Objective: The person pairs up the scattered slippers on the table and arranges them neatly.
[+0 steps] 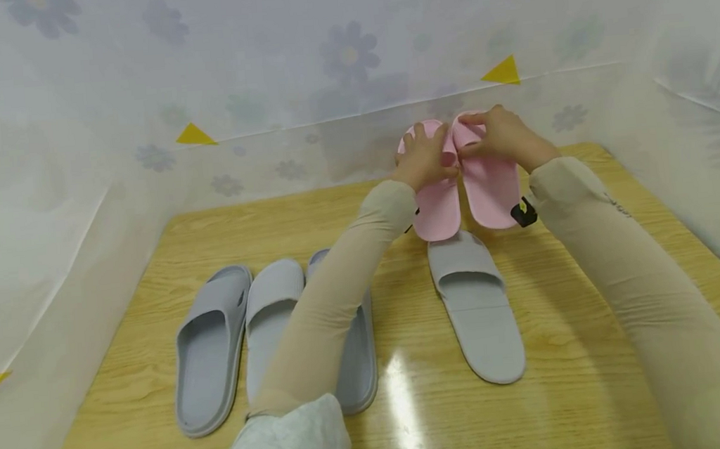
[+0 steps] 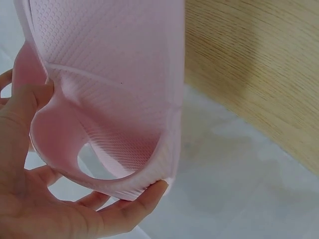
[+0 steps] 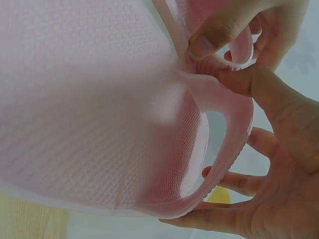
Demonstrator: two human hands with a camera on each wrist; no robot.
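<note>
Two pink slippers lie side by side at the far end of the wooden table [image 1: 573, 349], toes toward the white curtain. My left hand [image 1: 421, 160] grips the strap of the left pink slipper [image 1: 436, 208]; in the left wrist view its fingers [image 2: 129, 209] curl round the strap edge of that slipper [image 2: 114, 89]. My right hand [image 1: 502, 137] holds the strap of the right pink slipper [image 1: 490, 189]; in the right wrist view the thumb and fingers [image 3: 239, 82] pinch the strap of that slipper [image 3: 99, 109].
A single grey slipper [image 1: 477, 307] lies just in front of the pink pair. Three more grey slippers [image 1: 207, 349] lie in a row at the left, partly under my left forearm. White flowered curtains [image 1: 260, 84] wall in the table on three sides.
</note>
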